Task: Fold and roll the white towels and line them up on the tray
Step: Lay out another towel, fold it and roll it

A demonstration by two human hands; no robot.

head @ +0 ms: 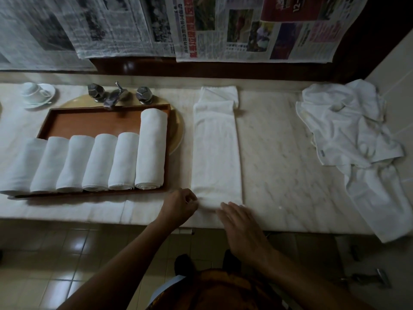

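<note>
Now, folded towel (216, 153): long strip at frame centre on the worktop (279, 153), near end by the front edge.
Left grip (181, 205): pinching its near left corner.
Right grip (240, 222): released, fingers flat at the near end.
Risk: an uneven first turn would likely skew the roll.
Tray (67, 121): centre left, crowded by rolled towels (98, 162).

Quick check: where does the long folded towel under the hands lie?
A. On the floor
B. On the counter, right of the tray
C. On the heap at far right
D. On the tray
B: the folded towel lies flat on the counter right of the tray, with the left hand and right hand at its near end.
</note>
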